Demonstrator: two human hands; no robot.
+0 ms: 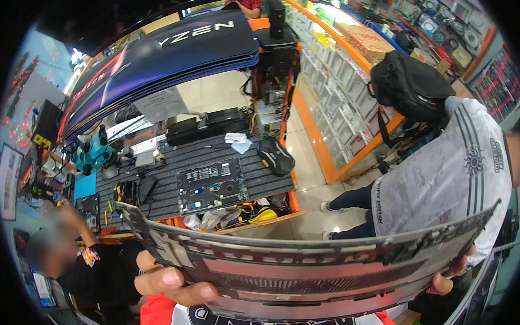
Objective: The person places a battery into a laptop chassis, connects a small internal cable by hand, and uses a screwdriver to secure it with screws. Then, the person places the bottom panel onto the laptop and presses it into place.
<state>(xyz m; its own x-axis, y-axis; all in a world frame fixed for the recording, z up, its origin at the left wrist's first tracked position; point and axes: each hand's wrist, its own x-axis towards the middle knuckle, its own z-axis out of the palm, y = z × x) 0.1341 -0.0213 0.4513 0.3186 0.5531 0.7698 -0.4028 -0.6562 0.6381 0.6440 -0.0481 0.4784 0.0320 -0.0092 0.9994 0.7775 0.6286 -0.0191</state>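
Note:
Close in front of me I hold up a laptop bottom cover [313, 273], a thin dark panel with rows of vent slots and small clips along its edges. My left hand [173, 282] is closed on its left end, thumb and fingers over the near face. Around the right end my right hand [449, 277] is closed too, mostly hidden behind the panel. Beyond it, an opened laptop base [211, 185] lies on the workbench, its battery, boards and round fan exposed.
The ribbed grey workbench [197, 152] bears a black pouch [276, 155], a teal microscope [94, 154] and a speaker bar [207, 126]. Below is an open drawer [269, 213] of tools. One person [104, 271] sits at the left; another [431, 174] stands at the right by a glass counter.

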